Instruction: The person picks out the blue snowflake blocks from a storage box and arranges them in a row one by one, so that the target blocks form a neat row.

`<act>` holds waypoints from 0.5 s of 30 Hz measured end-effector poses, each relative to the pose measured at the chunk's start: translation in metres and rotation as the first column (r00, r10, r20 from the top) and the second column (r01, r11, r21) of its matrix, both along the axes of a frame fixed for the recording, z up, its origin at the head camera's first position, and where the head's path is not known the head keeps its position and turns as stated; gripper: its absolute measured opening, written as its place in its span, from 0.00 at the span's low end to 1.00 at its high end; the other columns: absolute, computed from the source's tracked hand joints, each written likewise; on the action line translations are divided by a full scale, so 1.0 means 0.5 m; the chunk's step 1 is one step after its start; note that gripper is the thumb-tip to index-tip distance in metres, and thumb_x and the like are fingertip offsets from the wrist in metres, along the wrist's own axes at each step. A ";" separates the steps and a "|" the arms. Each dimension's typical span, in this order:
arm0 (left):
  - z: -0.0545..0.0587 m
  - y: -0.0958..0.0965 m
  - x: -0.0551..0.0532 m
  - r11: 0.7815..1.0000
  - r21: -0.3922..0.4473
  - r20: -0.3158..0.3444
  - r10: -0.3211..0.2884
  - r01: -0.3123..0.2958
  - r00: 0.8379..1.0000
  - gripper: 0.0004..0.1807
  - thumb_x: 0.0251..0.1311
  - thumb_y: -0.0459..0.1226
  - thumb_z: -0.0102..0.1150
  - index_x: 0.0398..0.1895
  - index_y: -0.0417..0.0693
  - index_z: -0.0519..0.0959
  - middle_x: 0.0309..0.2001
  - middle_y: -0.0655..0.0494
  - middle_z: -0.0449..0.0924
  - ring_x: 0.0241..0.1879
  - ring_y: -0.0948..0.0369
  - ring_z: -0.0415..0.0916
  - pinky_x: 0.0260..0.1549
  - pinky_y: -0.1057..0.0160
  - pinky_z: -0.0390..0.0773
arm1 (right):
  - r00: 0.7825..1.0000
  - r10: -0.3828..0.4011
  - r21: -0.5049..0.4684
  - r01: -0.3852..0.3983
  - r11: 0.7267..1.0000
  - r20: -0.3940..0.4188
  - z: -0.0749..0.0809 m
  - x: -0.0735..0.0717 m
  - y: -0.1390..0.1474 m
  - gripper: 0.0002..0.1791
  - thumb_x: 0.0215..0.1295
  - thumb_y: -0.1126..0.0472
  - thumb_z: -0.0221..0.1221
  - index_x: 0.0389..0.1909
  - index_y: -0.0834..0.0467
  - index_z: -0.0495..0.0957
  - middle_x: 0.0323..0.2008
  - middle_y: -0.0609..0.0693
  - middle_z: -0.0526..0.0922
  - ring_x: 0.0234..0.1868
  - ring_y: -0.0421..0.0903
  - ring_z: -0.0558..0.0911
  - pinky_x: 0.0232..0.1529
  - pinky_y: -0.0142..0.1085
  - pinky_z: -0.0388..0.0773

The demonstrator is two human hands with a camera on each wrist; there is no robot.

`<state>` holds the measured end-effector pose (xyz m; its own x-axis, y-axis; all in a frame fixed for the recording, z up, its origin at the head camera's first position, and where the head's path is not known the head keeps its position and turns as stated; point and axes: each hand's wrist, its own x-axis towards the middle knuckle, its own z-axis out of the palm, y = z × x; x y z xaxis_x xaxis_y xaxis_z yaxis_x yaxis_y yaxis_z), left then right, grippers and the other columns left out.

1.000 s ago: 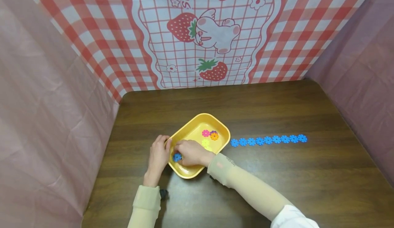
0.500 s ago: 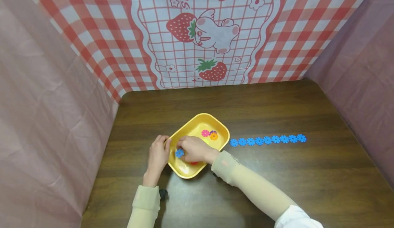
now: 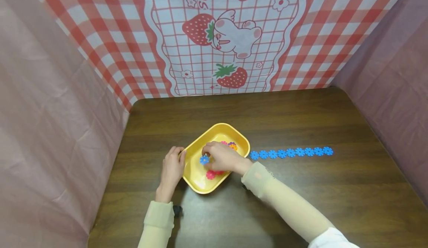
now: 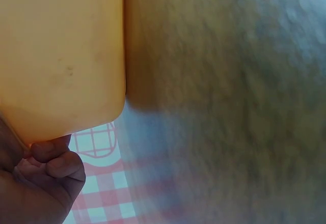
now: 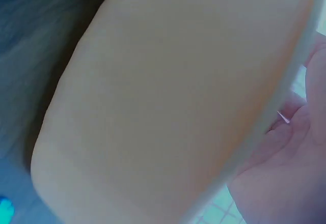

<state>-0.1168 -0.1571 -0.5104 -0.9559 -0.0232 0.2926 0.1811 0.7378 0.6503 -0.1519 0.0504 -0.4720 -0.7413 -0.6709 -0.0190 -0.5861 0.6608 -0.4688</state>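
A yellow plastic basin (image 3: 192, 181) stands on the table, turned at a slant. My left hand (image 3: 172, 168) grips its left rim, thumb on the inner side; in the left wrist view the curled fingers (image 4: 63, 165) show against the outer wall. Over the inside of the basin, my right hand (image 3: 224, 158) pinches a blue snowflake disc (image 3: 204, 160) between thumb and fingers. Beneath and beside that hand lie pink discs (image 3: 211, 174) and an orange disc (image 3: 233, 147). In the right wrist view the basin wall (image 5: 163, 102) covers most of the picture and hides the fingertips.
To the right of the basin, a row of several blue snowflake discs (image 3: 291, 152) runs across the brown wooden table (image 3: 301, 192). A red-and-white checked cloth (image 3: 120, 36) hangs behind the table, with pink curtains (image 3: 60, 129) at both sides.
My right hand has moved up and to the right inside the basin, carrying the blue snowflake disc. Pink discs now show below it. The left hand stays at the rim.
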 end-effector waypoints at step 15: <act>0.000 -0.001 -0.001 1.000 -0.001 -0.010 -0.007 0.007 1.000 0.08 0.69 0.33 0.59 0.40 0.33 0.82 0.36 0.44 0.79 0.36 0.45 0.80 0.37 0.46 0.79 | 0.993 -0.081 -0.055 0.076 0.996 -0.081 0.026 -0.009 0.084 0.16 0.56 0.55 0.71 0.42 0.56 0.82 0.35 0.44 0.78 0.36 0.42 0.75 0.41 0.36 0.74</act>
